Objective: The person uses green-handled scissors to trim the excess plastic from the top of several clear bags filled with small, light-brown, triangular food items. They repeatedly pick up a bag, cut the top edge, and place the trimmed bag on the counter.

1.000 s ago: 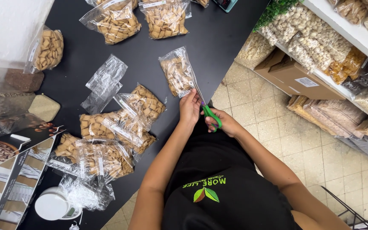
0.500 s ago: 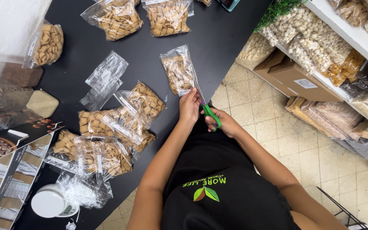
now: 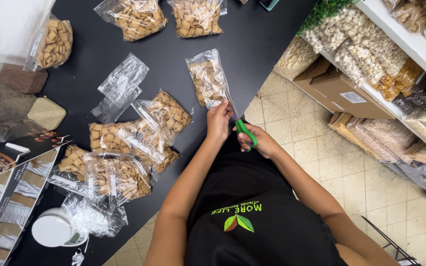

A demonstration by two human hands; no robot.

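Note:
My left hand (image 3: 218,119) pinches the near edge of a clear bag of tan square snacks (image 3: 207,79) that lies on the black table (image 3: 252,44). My right hand (image 3: 257,142) grips green-handled scissors (image 3: 242,129), whose blades run along the bag's right side. A heap of filled clear bags (image 3: 124,148) lies to the left of my hands.
Empty clear bags (image 3: 119,86) lie in the middle of the table, more filled bags (image 3: 134,17) at the far edge. A white round scale (image 3: 55,229) and printed boxes (image 3: 6,187) sit at the near left. Shelves with bagged goods (image 3: 371,54) stand to the right over a tiled floor.
Both hands stay at the bag's near edge with the scissors; the view has shifted slightly, and nothing else on the table has moved.

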